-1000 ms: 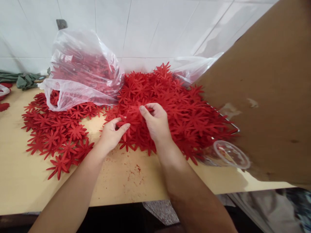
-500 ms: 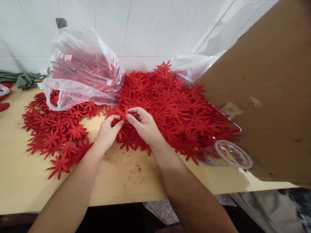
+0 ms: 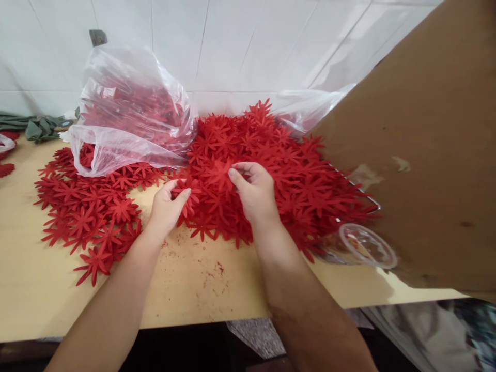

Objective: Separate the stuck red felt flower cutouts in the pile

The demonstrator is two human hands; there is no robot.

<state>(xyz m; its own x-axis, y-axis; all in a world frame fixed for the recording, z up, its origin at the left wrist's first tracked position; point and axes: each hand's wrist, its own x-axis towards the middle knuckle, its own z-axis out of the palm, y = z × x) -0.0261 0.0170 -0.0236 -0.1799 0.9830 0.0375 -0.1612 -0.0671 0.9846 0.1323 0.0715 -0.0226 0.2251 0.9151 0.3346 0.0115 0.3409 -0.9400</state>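
My left hand (image 3: 168,204) pinches a red flower-shaped cutout (image 3: 190,199) between thumb and fingers, at the left edge of a big heap. My right hand (image 3: 256,188), a little higher and to the right, has thumb and forefinger closed on another red flower-shaped cutout (image 3: 219,174) above the heap. The large pile of red cutouts (image 3: 287,175) with long narrow petals spreads behind and under both hands. A second, flatter pile of cutouts (image 3: 83,212) lies to the left of my left hand.
A clear plastic bag (image 3: 135,108) full of red cutouts stands against the white tiled wall (image 3: 232,46). A brown board (image 3: 430,144) leans in from the right. Near it a clear plastic tub (image 3: 368,245) lies on its side. Red scraps dot the yellow tabletop (image 3: 194,289).
My hands, together before, have come apart. The right hand has moved right and slightly up with a cutout, while the left has shifted slightly left, holding another.
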